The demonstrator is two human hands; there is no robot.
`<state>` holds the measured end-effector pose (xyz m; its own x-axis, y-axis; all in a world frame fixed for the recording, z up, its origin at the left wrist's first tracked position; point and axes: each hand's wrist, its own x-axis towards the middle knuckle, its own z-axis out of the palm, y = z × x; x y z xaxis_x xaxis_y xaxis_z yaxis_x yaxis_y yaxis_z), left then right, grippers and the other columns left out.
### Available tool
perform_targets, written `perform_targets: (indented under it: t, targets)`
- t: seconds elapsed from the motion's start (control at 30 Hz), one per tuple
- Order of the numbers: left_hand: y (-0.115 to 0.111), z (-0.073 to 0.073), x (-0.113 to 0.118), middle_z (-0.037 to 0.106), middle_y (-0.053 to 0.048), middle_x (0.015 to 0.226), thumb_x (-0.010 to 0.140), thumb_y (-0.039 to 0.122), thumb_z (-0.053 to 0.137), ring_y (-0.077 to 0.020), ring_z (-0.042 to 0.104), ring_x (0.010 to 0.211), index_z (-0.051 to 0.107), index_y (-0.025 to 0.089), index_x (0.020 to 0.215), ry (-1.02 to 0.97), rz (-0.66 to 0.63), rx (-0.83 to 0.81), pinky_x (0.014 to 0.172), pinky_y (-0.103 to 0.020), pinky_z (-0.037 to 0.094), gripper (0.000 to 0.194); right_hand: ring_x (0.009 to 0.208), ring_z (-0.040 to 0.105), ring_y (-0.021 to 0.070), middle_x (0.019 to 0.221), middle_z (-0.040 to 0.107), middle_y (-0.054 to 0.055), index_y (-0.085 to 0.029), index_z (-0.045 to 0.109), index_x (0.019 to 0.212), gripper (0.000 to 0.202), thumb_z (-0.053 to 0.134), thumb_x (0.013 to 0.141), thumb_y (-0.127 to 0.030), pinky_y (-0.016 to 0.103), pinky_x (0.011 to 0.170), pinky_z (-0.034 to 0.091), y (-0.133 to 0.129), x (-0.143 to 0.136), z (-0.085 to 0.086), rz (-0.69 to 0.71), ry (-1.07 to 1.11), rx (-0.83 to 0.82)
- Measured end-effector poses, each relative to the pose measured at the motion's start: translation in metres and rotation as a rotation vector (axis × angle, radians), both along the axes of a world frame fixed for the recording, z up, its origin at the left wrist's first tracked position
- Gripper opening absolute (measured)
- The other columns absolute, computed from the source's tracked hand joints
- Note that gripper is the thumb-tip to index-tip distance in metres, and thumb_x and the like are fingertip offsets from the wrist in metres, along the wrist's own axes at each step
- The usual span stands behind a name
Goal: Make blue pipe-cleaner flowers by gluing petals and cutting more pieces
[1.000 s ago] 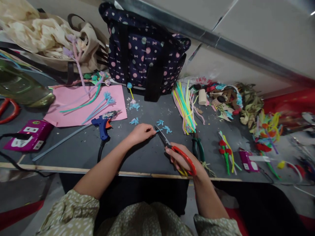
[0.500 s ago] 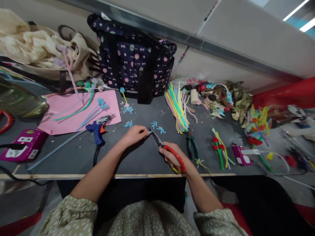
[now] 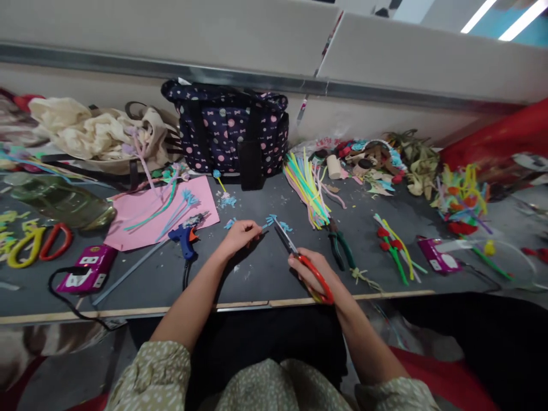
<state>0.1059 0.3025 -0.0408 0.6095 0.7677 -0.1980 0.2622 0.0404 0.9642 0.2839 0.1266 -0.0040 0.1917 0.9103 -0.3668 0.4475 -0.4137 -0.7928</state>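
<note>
Pinching one short, pale-blue fuzzy stem (image 3: 266,226): left hand (image 3: 244,233), nearer, fingertips pressed together; stem left of red-and-yellow-handled steel scissors (image 3: 293,249), long axis toward their blades. Right hand (image 3: 314,273): fingers curled around scissors' handles. Pale-blue fuzzy clusters (image 3: 271,218): two, beside scissors' tips. Blue plastic glue gun (image 3: 186,240): one, well left of scissors.

Dim, greyish light lies over the scene, with the patterned bag (image 3: 233,134) fairly dark yet its dots and bows legible. Far up and to the right of the bag, two light strips (image 3: 522,20) burn out to white. The metal rail (image 3: 240,73) above it has a dull sheen. Below it, a soft shadow lies beside the left forearm (image 3: 194,299), and the black cloth (image 3: 265,342) loses nearly all detail. Well right of it, the red fabric (image 3: 500,134) looks stretched and smeared.
</note>
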Motion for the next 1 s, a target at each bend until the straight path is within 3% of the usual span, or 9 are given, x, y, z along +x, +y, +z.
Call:
perform_targets:
  t: [0.1, 0.27, 0.43, 0.57, 0.8, 0.9, 1.0]
  targets:
    - [0.0, -0.007, 0.002, 0.059, 0.0, 0.062, 0.075, 0.042, 0.063, -0.0064, 0.043, 0.041, 0.067, 0.014, 0.077, 0.018, -0.008, 0.044, 0.038, -0.019, 0.031, 0.028, 0.033, 0.045, 0.0087, 0.054, 0.051, -0.006, -0.022, 0.046, 0.077, 0.039, 0.045, 0.088, -0.059, 0.019, 0.033, 0.035, -0.008, 0.008, 0.0, -0.066, 0.079, -0.03]
    - [0.002, -0.014, 0.003, 0.06, -0.001, 0.067, 0.073, 0.04, 0.064, -0.0098, 0.049, 0.051, 0.068, 0.015, 0.094, -0.034, -0.017, 0.027, 0.039, -0.019, 0.034, 0.033, 0.031, 0.045, 0.0077, 0.053, 0.05, -0.006, -0.022, 0.044, 0.074, 0.04, 0.046, 0.087, -0.06, 0.017, 0.03, 0.033, -0.009, 0.016, -0.002, -0.147, 0.018, -0.059]
    - [0.004, -0.012, 0.001, 0.059, -0.001, 0.064, 0.073, 0.039, 0.062, -0.0082, 0.044, 0.046, 0.067, 0.014, 0.089, -0.077, -0.011, -0.004, 0.04, -0.019, 0.033, 0.03, 0.033, 0.048, 0.0085, 0.052, 0.051, -0.005, -0.021, 0.046, 0.077, 0.041, 0.045, 0.087, -0.061, 0.016, 0.032, 0.033, -0.005, 0.006, -0.004, -0.068, -0.018, -0.133]
    - [0.008, -0.013, -0.002, 0.057, 0.0, 0.064, 0.074, 0.039, 0.059, -0.0092, 0.046, 0.048, 0.066, 0.015, 0.087, -0.063, 0.057, 0.057, 0.042, -0.02, 0.035, 0.028, 0.034, 0.049, 0.0091, 0.055, 0.054, -0.004, -0.021, 0.046, 0.077, 0.043, 0.041, 0.088, -0.062, 0.018, 0.033, 0.034, -0.002, 0.006, -0.001, 0.013, -0.045, -0.08]
    - [0.013, -0.016, -0.005, 0.065, -0.003, 0.074, 0.075, 0.032, 0.055, -0.0126, 0.053, 0.057, 0.068, 0.017, 0.088, 0.083, 0.11, 0.299, 0.052, -0.023, 0.042, 0.023, 0.041, 0.054, 0.0114, 0.06, 0.062, 0.001, -0.02, 0.052, 0.078, 0.037, 0.04, 0.093, -0.051, 0.021, 0.043, 0.034, 0.034, 0.019, 0.011, 0.152, -0.452, -0.031]
    - [0.012, -0.014, -0.006, 0.065, -0.002, 0.071, 0.076, 0.029, 0.054, -0.0135, 0.054, 0.057, 0.068, 0.018, 0.09, 0.08, 0.107, 0.305, 0.054, -0.024, 0.043, 0.023, 0.057, 0.062, 0.0151, 0.072, 0.067, 0.007, -0.018, 0.058, 0.082, 0.031, 0.047, 0.093, -0.045, 0.022, 0.051, 0.035, 0.046, 0.014, 0.012, 0.246, -0.679, -0.008]
    - [0.012, -0.013, -0.006, 0.064, -0.001, 0.069, 0.075, 0.028, 0.054, -0.0136, 0.054, 0.055, 0.067, 0.017, 0.09, 0.064, 0.101, 0.28, 0.052, -0.024, 0.042, 0.022, 0.071, 0.066, 0.0185, 0.08, 0.07, 0.009, -0.019, 0.061, 0.085, 0.03, 0.05, 0.092, -0.046, 0.023, 0.057, 0.036, 0.046, 0.012, 0.012, 0.337, -0.762, 0.035]
